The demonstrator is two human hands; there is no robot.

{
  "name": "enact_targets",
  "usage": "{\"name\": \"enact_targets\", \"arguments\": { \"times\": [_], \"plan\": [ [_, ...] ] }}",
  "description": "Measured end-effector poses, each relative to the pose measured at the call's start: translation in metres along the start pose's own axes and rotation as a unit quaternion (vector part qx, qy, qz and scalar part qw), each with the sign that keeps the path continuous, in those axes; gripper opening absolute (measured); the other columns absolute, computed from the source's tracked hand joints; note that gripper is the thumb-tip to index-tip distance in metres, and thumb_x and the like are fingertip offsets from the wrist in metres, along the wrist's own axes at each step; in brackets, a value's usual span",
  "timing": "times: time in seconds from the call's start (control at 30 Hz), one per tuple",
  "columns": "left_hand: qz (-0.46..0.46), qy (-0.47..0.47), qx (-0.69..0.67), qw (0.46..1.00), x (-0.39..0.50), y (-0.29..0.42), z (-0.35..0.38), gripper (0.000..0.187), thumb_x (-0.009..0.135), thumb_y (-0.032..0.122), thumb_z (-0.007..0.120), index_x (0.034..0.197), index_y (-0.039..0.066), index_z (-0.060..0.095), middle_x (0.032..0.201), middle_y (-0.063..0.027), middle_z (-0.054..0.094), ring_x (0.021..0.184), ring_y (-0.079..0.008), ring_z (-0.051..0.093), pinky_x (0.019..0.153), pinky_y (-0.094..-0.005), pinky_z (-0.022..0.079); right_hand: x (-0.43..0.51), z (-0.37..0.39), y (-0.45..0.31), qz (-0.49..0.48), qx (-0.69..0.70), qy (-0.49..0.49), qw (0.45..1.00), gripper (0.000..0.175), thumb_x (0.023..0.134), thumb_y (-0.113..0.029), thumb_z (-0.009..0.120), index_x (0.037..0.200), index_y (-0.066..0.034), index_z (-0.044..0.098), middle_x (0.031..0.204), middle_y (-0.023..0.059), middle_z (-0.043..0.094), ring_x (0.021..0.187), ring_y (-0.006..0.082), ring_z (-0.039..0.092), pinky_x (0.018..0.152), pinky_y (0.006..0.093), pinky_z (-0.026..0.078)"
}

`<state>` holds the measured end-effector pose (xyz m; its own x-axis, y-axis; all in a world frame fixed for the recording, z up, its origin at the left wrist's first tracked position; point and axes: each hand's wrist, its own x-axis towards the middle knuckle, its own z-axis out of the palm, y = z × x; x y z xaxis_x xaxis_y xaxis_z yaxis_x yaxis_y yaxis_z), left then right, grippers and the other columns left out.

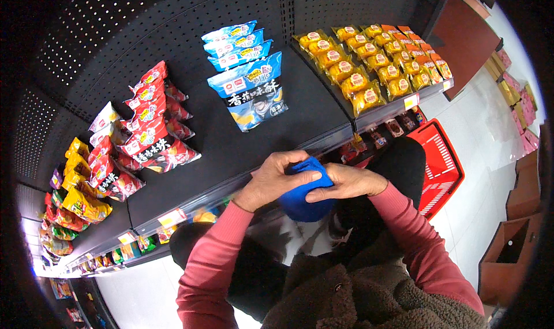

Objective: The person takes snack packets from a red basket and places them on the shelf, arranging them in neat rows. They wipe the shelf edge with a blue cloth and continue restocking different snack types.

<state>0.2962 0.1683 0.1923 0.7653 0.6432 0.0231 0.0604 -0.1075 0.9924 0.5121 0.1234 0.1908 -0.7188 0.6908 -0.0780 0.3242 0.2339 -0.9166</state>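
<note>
A bunched blue cloth (307, 199) hangs between my two hands, just off the front edge of a black shelf (277, 143). My left hand (272, 177) pinches its upper part, with the thumb across the front. From the other side my right hand (348, 183) grips the same cloth, thumb lying on it. On the shelf beyond my hands stand blue-and-black snack bags (251, 91), lined up one behind another. The lower part of the cloth hangs over my lap.
Red snack bags (151, 143) and yellow bags (84, 205) stand to the left. Yellow-wrapped cakes (368, 99) fill rows at the right. Beside my knee is a red shopping basket (446, 169). Cardboard boxes (506, 260) sit on the floor at far right.
</note>
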Motion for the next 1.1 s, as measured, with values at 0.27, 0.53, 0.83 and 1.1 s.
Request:
{"name": "enact_targets", "arguments": {
  "times": [0.27,0.53,0.83,1.1],
  "plan": [
    [-0.032,0.026,0.07,0.997,-0.013,-0.042,0.019,0.024,0.089,0.022,0.074,0.103,0.003,0.068,0.094,0.0009,0.065,0.087,-0.0065,0.059,0.08,-0.0259,0.05,-0.005,0.059,0.058,0.056,0.088,0.116,0.988,0.038,0.096,-0.036,0.064,0.115,-0.0033,0.064,0.1,0.0125,0.071,0.09,0.0174,0.066,0.083,0.0353,0.052],
    [-0.034,0.19,0.205,0.959,-0.03,-0.13,0.064,0.035,0.095,0.028,0.065,0.12,0.005,0.061,0.099,-0.0114,0.068,0.085,-0.0194,0.065,0.078,-0.0325,0.052,-0.004,0.091,0.101,0.193,-0.196,0.107,0.956,0.032,0.092,-0.025,0.063,0.096,0.0064,0.066,0.084,0.0241,0.068,0.078,0.0404,0.067,0.071,0.0493,0.053],
    [-0.109,0.415,0.085,0.899,-0.048,-0.24,0.074,0.033,0.094,0.028,0.063,0.115,0.003,0.061,0.105,-0.0162,0.066,0.093,-0.0293,0.064,0.083,-0.0367,0.05,0.02,0.084,0.124,0.221,-0.212,0.336,0.89,0.046,0.093,-0.033,0.06,0.067,0.0051,0.061,0.077,0.0278,0.064,0.076,0.0453,0.064,0.066,0.0519,0.049],
    [-0.18,0.45,0.059,0.873,-0.04,-0.288,0.072,0.039,0.089,0.02,0.064,0.125,0.004,0.059,0.113,-0.0195,0.065,0.106,-0.0348,0.064,0.087,-0.0402,0.05,0.065,0.067,0.172,0.173,-0.166,0.452,0.859,0.038,0.096,-0.03,0.057,0.096,0.0084,0.063,0.097,0.0299,0.064,0.095,0.0486,0.059,0.079,0.0492,0.048]
  ]
}}
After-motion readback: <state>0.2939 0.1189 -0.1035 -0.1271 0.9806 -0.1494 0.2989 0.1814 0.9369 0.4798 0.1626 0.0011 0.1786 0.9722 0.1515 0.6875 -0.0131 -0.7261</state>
